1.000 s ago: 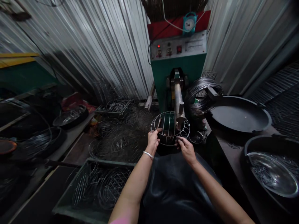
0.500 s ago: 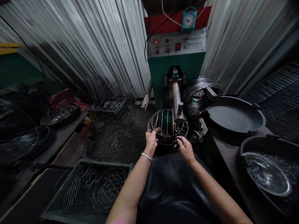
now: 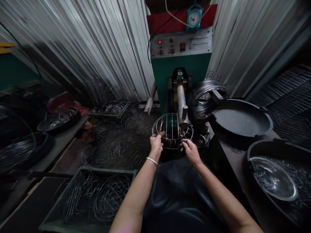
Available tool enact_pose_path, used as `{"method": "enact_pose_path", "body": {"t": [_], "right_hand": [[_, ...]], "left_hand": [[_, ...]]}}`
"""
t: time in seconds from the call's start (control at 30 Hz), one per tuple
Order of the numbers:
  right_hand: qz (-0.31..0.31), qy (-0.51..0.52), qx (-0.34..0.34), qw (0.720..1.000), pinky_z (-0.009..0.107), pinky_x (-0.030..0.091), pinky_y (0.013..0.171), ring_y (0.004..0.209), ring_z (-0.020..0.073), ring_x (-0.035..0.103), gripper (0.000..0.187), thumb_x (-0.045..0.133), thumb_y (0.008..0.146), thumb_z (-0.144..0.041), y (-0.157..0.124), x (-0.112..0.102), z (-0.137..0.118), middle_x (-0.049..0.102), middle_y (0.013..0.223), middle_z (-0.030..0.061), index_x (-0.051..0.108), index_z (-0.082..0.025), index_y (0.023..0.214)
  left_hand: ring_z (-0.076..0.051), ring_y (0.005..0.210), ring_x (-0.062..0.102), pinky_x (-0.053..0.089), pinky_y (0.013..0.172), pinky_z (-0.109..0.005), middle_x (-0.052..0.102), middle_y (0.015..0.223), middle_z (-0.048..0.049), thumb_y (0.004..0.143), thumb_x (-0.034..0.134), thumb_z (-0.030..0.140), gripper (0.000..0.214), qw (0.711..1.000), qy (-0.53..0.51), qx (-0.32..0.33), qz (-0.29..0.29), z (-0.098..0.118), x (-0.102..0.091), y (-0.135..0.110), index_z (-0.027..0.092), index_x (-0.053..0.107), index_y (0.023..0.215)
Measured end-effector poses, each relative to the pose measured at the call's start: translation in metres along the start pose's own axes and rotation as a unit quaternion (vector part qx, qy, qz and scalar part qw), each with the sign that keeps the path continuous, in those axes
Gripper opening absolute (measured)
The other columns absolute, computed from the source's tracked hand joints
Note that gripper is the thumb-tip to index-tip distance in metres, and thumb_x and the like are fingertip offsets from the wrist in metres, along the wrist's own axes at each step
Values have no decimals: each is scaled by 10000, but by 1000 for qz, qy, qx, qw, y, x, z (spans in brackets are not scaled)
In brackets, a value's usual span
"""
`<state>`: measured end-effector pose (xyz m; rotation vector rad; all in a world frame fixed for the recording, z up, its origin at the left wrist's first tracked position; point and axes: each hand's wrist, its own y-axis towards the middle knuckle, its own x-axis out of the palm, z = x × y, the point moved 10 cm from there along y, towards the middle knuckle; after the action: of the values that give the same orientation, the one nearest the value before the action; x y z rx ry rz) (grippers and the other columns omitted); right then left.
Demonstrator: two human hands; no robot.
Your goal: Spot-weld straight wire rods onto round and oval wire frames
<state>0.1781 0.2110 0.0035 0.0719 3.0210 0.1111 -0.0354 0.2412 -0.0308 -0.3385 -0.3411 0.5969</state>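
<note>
A round wire basket [image 3: 172, 129] sits under the metal electrode arm [image 3: 181, 100] of a green spot-welding machine [image 3: 160, 69]. My left hand [image 3: 156, 144] grips the basket's near left rim, thumb and finger round the wire. At the near right rim, by the electrode tip, my right hand [image 3: 189, 149] is closed in a pinch. Whether it holds the rim or some small part there is too fine to make out.
A green crate [image 3: 84, 194] of wire racks lies at the left. On the right are a wide shallow pan [image 3: 240, 123], a coil of wire [image 3: 206, 94] and a metal bowl [image 3: 274, 181] of small wire pieces inside a black tub [image 3: 252, 147]. A clock [image 3: 194, 18] hangs above the panel.
The whole view has shifted slightly, so everything sits a little further left. Both hands and the basket keep nearly the same place beneath the electrode arm.
</note>
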Motion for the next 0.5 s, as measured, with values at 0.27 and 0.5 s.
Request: {"method": "enact_pose_path", "body": {"t": [0.27, 0.5], "right_hand": [[-7, 12, -5, 1000, 245, 431, 542, 500, 95, 511, 315, 504, 791, -455, 3, -2, -4, 603, 687, 4, 589, -164, 877], [-4, 17, 5, 1000, 245, 426, 538, 491, 91, 505, 323, 514, 776, -455, 6, -3, -6, 605, 683, 3, 595, -158, 875]], "left_hand": [[-50, 363, 402, 177, 322, -160, 459, 505, 68, 452, 777, 271, 384, 1000, -3, 10, 5, 3, 1, -3, 152, 484, 669], [-47, 364, 387, 194, 325, -162, 460, 490, 64, 451, 781, 282, 373, 1000, 1, 11, 7, 6, 3, -4, 144, 493, 645]]}}
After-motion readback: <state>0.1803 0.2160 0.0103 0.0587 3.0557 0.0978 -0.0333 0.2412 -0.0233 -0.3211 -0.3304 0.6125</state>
